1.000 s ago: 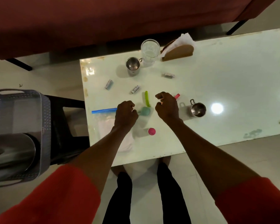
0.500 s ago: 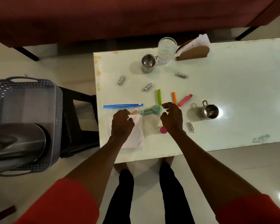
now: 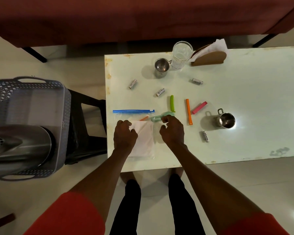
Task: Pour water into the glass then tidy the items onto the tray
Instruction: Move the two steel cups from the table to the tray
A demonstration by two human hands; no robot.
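A: Hands? 
B: Left hand [image 3: 125, 135] curled on the zip bag [image 3: 134, 131], pinning it; right hand [image 3: 172, 131] pinches a mint clip [image 3: 161, 116] at its fingertips.

A: Glass? 
B: Glass [image 3: 181, 55] well beyond both hands; grey tray [image 3: 0, 97] far left, off-table.

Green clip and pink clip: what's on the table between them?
In the head view, one orange clip lies between the green clip and the pink clip, apart from both; otherwise bare table.

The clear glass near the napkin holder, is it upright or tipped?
Upright: the clear glass stands on its base, round rim facing up.
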